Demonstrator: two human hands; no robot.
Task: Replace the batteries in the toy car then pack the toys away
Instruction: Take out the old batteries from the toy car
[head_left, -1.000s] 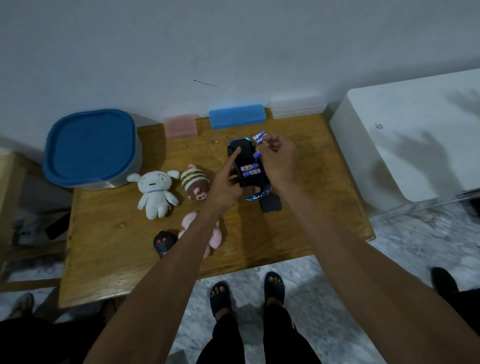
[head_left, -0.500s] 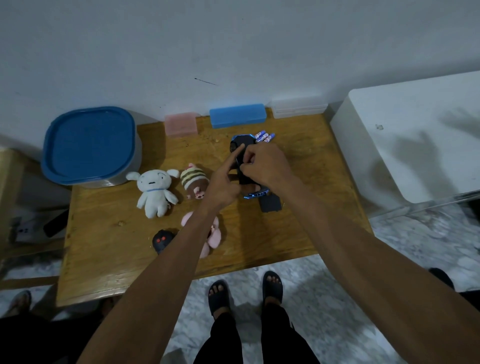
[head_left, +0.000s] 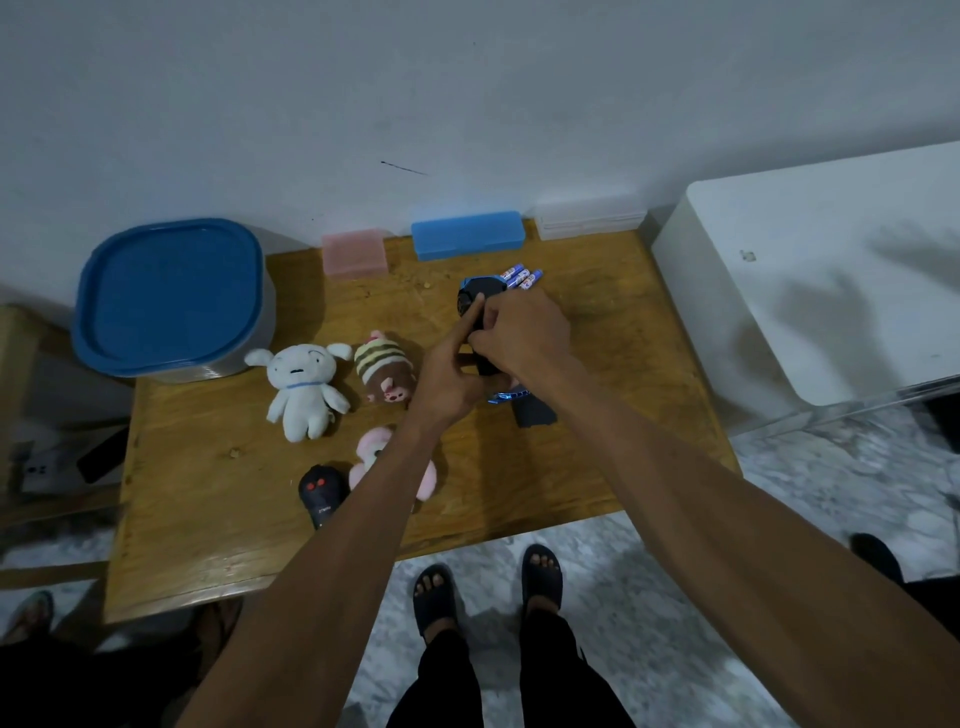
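Note:
The black and blue toy car (head_left: 469, 297) lies upside down on the wooden table (head_left: 208, 519). My left hand (head_left: 449, 379) grips its left side, index finger stretched along the underside. My right hand (head_left: 524, 338) covers the battery compartment with its fingers bent down onto it; the fingertips and compartment are hidden. Three blue and white batteries (head_left: 522, 277) lie on the table just beyond the car. A black cover piece (head_left: 532, 413) rests beside the car's near end.
A white plush (head_left: 304, 387), a striped plush (head_left: 382, 369), a pink plush (head_left: 371, 452) and a black remote (head_left: 319, 491) lie left of the car. A blue-lidded tub (head_left: 166, 296) stands far left. Pink, blue and clear cases line the wall; a white cabinet (head_left: 831, 286) stands right.
My right hand has laid the batteries it held on the table beyond the car and come back down over the battery compartment. My left hand has kept its grip on the car.

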